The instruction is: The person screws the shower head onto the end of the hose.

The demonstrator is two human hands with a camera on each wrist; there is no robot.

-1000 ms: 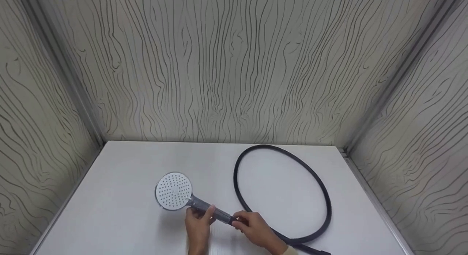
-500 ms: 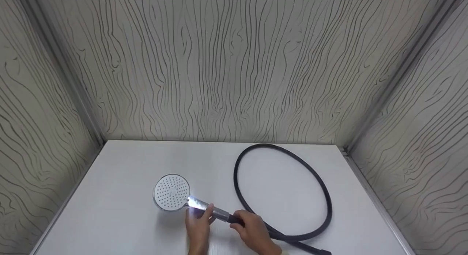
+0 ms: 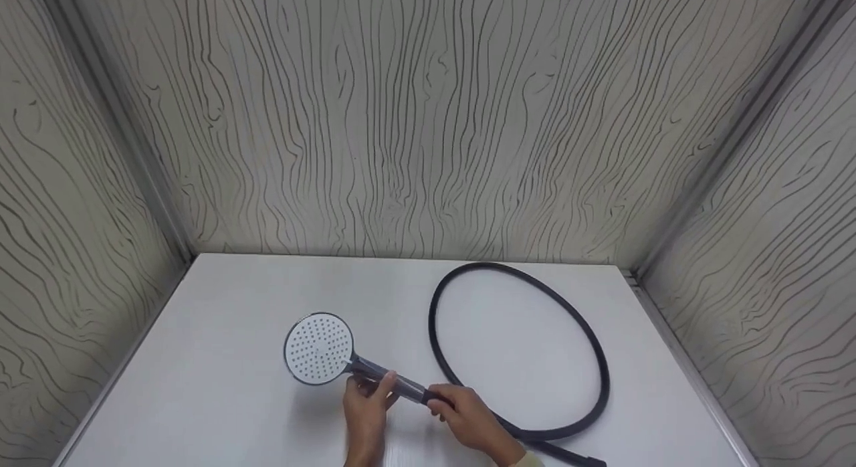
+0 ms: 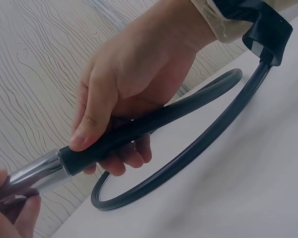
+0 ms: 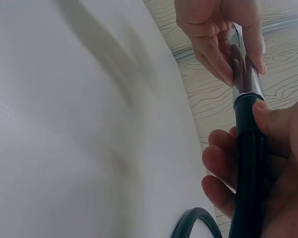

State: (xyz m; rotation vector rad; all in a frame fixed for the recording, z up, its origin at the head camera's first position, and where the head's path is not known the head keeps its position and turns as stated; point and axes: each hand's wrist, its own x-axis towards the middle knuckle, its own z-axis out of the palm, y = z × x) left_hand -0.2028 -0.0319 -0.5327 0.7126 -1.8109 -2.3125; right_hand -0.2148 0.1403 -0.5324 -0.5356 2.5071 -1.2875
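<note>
Shower head [image 3: 319, 348]: we see it at lower left of centre in the head view, spray face toward us.
Handle [image 3: 408, 388]: its long axis slopes down from the head toward lower right.
Left hand [image 3: 365, 410]: pinches the handle, nearer the shower head.
Right hand [image 3: 470, 419]: wraps the end of the black hose [image 3: 597, 346], whose loop lies at lower right.
Meeting point: hose end and handle touch, in line; how firmly, we cannot tell.

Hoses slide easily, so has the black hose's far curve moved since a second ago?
No, not noticeably: in the head view, the black hose's far curve stays beside the table's back edge.
</note>
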